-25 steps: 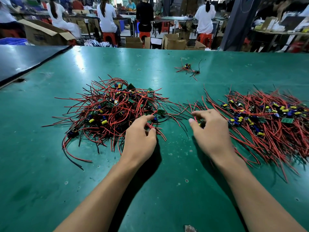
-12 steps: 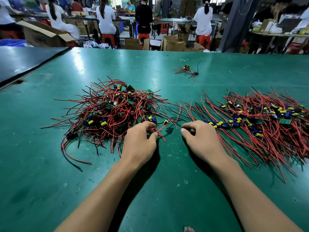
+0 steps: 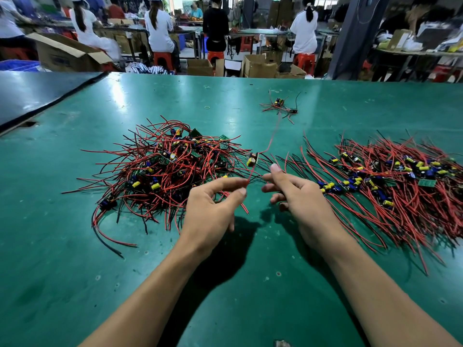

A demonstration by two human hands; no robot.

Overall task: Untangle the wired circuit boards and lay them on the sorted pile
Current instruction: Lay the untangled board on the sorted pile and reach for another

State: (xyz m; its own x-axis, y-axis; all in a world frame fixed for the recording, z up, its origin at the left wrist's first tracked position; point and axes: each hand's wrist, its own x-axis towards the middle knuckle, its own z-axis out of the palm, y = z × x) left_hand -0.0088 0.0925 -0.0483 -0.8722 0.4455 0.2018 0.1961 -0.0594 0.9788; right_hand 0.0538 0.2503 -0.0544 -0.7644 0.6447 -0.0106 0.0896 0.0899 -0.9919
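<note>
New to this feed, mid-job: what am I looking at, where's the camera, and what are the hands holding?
There is no machine here, just a person's two bare hands, filmed by one camera worn on the head and looking down. On the green table a tangled pile of wired circuit boards lies on the left and a combed, sorted pile on the right. The left hand pinches a red wire attached to a small board. Whether the right hand grips anything is unclear.
</note>
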